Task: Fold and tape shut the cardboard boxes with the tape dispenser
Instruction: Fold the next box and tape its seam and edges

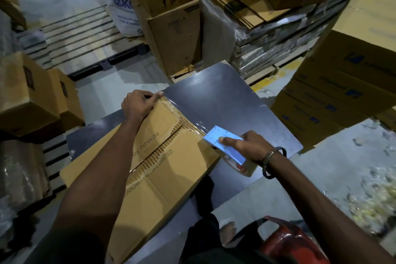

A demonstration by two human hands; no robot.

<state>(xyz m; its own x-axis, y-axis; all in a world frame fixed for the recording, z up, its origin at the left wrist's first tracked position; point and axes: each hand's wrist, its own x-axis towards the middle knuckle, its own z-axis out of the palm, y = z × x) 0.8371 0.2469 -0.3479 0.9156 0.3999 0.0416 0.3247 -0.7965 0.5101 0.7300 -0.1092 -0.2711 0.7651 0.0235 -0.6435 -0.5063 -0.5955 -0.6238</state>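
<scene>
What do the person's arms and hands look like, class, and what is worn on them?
Both forearms are bare, with no sleeves showing and no gloves on either hand. The left hand and its wrist carry nothing. The right hand has bands at the wrist: a metallic bangle and a dark bracelet.
</scene>
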